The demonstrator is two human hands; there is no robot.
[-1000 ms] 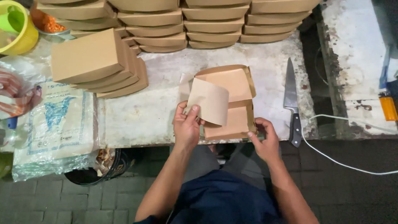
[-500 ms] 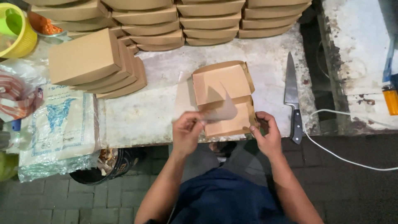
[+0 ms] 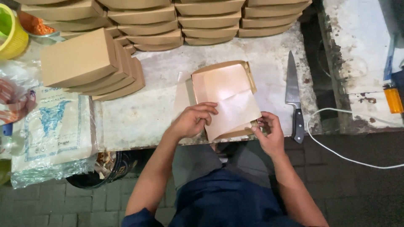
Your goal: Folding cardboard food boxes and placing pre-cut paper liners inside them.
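On the worn desk (image 3: 143,113), stacks of brown boxes (image 3: 84,63) flank an open box (image 3: 223,84). The paper liner (image 3: 235,113), raised a moment ago, now lies flat across it, left hand (image 3: 191,122) and right hand (image 3: 269,132) pinching its near edge.

Open brown box (image 3: 223,80) at table centre, flat and rectangular, lined with pale paper (image 3: 235,113). Stack of closed brown boxes (image 3: 84,63) to its left, fanned. Rows of more stacked boxes (image 3: 210,21) along the far edge. Clear plastic bag (image 3: 54,130) with blue print hanging over the left edge. Small orange pack (image 3: 394,100) far right.
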